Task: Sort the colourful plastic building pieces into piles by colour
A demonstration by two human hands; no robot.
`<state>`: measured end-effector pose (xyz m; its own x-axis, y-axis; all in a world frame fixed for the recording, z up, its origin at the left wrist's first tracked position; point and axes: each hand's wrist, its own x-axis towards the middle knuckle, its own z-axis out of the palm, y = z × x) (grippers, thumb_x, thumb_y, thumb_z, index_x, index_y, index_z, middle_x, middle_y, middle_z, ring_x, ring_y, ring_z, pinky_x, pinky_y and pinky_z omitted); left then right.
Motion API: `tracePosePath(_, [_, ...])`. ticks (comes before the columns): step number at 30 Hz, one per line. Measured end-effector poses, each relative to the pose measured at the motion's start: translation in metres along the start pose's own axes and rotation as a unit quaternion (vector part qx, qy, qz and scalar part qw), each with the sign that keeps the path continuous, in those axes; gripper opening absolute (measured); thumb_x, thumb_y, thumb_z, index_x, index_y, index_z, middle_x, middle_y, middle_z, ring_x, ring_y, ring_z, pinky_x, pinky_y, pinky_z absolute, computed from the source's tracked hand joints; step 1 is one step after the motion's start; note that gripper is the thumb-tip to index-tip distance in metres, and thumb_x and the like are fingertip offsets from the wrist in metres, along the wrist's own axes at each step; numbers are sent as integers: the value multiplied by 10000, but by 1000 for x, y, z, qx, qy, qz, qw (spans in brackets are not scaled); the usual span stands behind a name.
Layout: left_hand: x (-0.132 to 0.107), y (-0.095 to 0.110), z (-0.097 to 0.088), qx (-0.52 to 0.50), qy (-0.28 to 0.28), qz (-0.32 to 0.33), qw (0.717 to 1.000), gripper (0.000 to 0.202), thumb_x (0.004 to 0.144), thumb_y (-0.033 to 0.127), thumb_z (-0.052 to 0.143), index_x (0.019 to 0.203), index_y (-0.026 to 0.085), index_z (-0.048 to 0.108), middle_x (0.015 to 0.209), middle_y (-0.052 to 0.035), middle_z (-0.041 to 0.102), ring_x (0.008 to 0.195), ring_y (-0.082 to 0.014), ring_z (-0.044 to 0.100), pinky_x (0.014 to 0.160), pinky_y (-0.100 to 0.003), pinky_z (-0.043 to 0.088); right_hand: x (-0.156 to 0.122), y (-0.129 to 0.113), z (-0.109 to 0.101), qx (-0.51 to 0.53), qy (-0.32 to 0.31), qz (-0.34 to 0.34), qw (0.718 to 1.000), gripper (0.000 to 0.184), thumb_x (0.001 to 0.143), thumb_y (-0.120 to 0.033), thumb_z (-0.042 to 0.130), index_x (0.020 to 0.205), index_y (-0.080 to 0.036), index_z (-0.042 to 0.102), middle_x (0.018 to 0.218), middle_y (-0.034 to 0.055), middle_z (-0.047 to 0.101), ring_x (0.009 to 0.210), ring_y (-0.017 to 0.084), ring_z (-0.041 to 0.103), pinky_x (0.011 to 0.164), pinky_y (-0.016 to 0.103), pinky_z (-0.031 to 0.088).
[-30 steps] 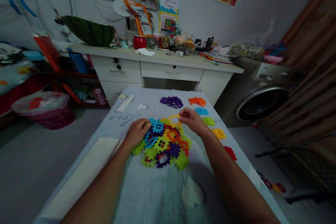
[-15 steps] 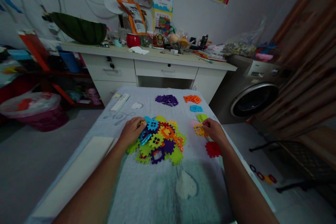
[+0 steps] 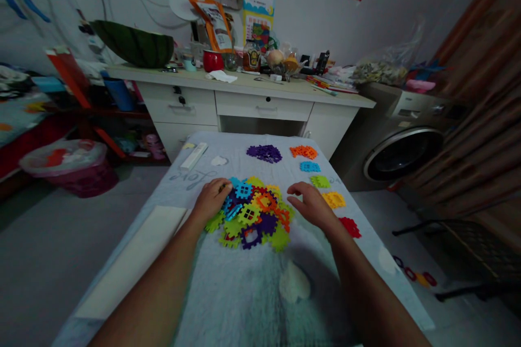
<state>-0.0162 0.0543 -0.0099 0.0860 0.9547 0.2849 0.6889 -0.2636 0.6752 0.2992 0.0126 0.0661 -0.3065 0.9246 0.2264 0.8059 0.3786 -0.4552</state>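
mid-frame, mixed pile of toothed pieces point(image 3: 256, 210) on the cloth-covered counter point(image 3: 240, 293); at its left edge, left hand point(image 3: 210, 199) curled, cannot tell whether gripping; just right of the pile, right hand point(image 3: 309, 203) with fingers parted; farther right, yellow pieces point(image 3: 334, 199) and red pieces point(image 3: 350, 226).

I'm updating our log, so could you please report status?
Left grip at heaped multicolored toothed tiles, hold unclear. Right grip open, empty, beside them. No obstruction visible.

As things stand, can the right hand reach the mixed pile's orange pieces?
Probably yes: the right hand is beside the pile, seemingly empty, with nothing visible between it and the orange pieces.
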Motion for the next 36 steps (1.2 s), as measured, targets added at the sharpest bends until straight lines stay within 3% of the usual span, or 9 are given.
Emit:
tracePosePath(4, [0, 0, 0, -3, -3, 7, 1000, 379, 894, 487, 401, 952, 210, 653, 1076, -68, 675, 1055, -243, 590, 951, -382, 436, 0, -24, 26, 17, -17, -88, 996, 401, 801, -173, 588, 1200, -183, 612, 1240, 111, 619, 1138, 249, 528, 995, 419, 386])
tracePosePath(6, [0, 1, 0, -4, -1, 9, 1000, 367, 893, 479, 404, 935, 212, 652, 1061, -64, 676, 1047, -241, 592, 942, -379, 439, -1, -27, 37, 18, -36, -105, 994, 571, 748, -145, 595, 1316, -181, 543, 1366, 110, 550, 1236, 269, 459, 1048, 442, 340])
tracePosePath(8, [-1, 2, 0, -6, -1, 8, 1000, 359, 892, 474, 409, 929, 212, 650, 1053, -62, 676, 1041, -240, 593, 936, -378, 440, -1, -26, 44, 21, -51, -101, 993, 624, 718, -118, 585, 1336, -185, 531, 1377, 93, 552, 1257, 273, 436, 1060, 446, 322])
tracePosePath(12, [-1, 3, -1, -7, -1, 0, 1000, 358, 891, 475, 412, 939, 213, 652, 1076, -63, 673, 1045, -240, 590, 944, -383, 434, 0, -23, 51, 22, -48, -83, 995, 511, 735, -77, 561, 1223, -215, 618, 1283, 63, 628, 1206, 256, 474, 1041, 440, 323])
tracePosePath(18, [-1, 4, -1, -6, 0, -1, 1000, 363, 881, 485, 421, 940, 214, 654, 1048, -64, 677, 1019, -239, 601, 926, -384, 449, -1, -27, 51, 49, 1, -102, 994, 205, 894, -202, 553, 1049, -220, 685, 1191, 66, 666, 1143, 222, 534, 1011, 401, 354])
tracePosePath(24, [0, 1, 0, -1, 2, 1, 1000, 345, 876, 481, 440, 961, 223, 653, 1060, -64, 682, 1028, -240, 601, 939, -393, 453, -1, -18, 48, 103, 113, -36, 988, 231, 937, -260, 463, 990, -201, 679, 970, 88, 655, 946, 212, 577, 863, 352, 446])
tracePosePath(27, [0, 0, 0, 1, 5, 0, 1000, 339, 873, 481, 448, 968, 229, 655, 1062, -63, 683, 1025, -239, 605, 932, -390, 458, -1, -8, 50, 152, 157, 34, 975, 262, 914, -273, 468, 1116, -198, 617, 904, 57, 655, 839, 187, 593, 790, 316, 458])
tracePosePath(29, [0, 0, 0, 2, 6, -1, 1000, 337, 869, 476, 452, 976, 228, 655, 1071, -65, 683, 1027, -239, 606, 930, -387, 456, -1, -2, 52, 181, 168, 75, 966, 303, 894, -291, 487, 1169, -192, 563, 848, 27, 641, 755, 166, 590, 716, 283, 453])
tracePosePath(36, [1, 1, -1, 7, -1, -5, 1000, 360, 859, 479, 447, 975, 208, 653, 1072, -74, 683, 1038, -246, 601, 939, -396, 444, 1, 9, 55, 171, 149, 124, 966, 195, 873, -321, 475, 978, -197, 582, 720, -3, 606, 658, 161, 578, 607, 261, 405])
